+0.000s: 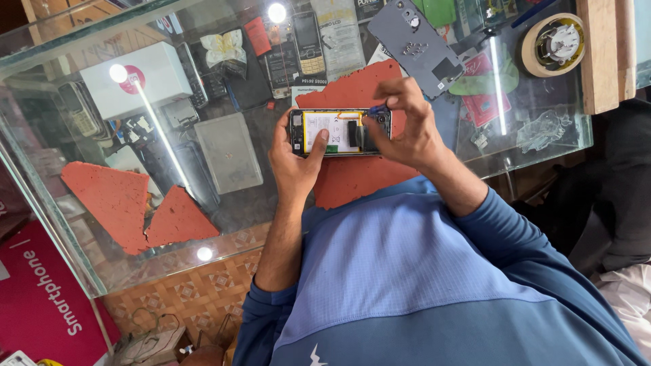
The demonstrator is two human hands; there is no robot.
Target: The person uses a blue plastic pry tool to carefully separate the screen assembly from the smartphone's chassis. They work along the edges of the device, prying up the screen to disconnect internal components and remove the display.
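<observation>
A glossy glass counter top (542,146) throws back bright lamp glare. On it lies a rough, matt red mat (352,179), crumbly-looking at its torn edges. The opened phone (340,132) shows shiny black plastic and a smooth pale battery. A matt grey plastic back cover (415,46) lies near a papery tape roll (553,44) and a plain wooden strip (599,54).

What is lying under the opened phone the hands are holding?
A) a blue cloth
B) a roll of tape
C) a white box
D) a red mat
D: the opened phone, held by the left hand and the right hand, sits over a red mat on the glass counter.
</observation>
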